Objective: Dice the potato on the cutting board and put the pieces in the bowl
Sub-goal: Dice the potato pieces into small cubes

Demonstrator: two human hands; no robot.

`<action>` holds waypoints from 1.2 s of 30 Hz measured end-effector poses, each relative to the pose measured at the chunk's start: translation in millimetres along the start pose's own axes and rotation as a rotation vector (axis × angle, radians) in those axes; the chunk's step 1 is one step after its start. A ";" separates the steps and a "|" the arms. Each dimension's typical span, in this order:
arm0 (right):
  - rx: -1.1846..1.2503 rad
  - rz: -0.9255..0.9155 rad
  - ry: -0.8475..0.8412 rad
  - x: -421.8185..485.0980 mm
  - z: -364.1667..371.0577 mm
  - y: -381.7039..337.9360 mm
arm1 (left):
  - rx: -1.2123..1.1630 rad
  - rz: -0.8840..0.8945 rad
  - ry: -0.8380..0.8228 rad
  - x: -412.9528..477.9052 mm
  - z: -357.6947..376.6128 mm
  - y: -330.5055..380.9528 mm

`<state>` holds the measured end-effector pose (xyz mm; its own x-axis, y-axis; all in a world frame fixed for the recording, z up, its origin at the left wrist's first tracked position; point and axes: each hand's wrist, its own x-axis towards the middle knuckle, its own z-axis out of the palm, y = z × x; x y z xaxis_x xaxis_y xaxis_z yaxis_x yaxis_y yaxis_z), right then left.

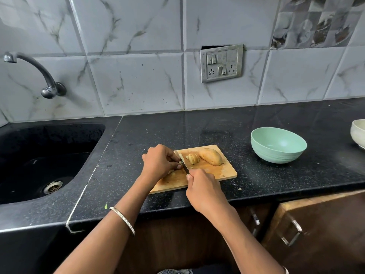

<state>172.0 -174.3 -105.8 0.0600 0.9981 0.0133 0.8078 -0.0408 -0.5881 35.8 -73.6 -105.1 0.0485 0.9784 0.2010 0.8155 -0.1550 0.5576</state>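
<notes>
Black speckled table (276, 180), marble-tile wall (138, 86), sink (39, 155) at left. On the cutting board (227, 173): potato half (210, 159), slices (193, 158); left hand (158, 161) curls over a potato piece (172, 173), right hand (201, 186) grips the knife (182, 162). Green bowl (276, 158) right of board.

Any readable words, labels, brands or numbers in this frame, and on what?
None readable. The switch plate shows switches and sockets but no legible marking; the green bowl, cutting board and knife bear no visible text.
</notes>
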 end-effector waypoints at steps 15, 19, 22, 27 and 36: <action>-0.084 -0.055 -0.053 -13.6 -19.0 12.6 | 0.011 -0.010 0.020 -1.1 -8.4 -2.6; -0.041 -0.080 -0.027 -12.8 -25.7 19.4 | -0.032 -0.013 0.041 0.3 -14.4 -2.3; 0.017 -0.077 0.010 -6.8 -31.0 20.8 | -0.023 -0.014 0.039 1.0 -19.9 -0.9; -0.033 -0.052 0.012 0.3 -31.8 23.7 | 0.027 -0.001 0.062 -0.7 -25.8 -2.3; -0.020 -0.037 -0.028 1.6 -15.7 26.3 | -0.018 0.055 0.075 -1.3 -20.9 -3.8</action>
<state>202.5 -174.5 -108.5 0.0139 0.9998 0.0118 0.8206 -0.0046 -0.5714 20.5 -77.1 -90.6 0.0492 0.9553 0.2914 0.8022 -0.2116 0.5583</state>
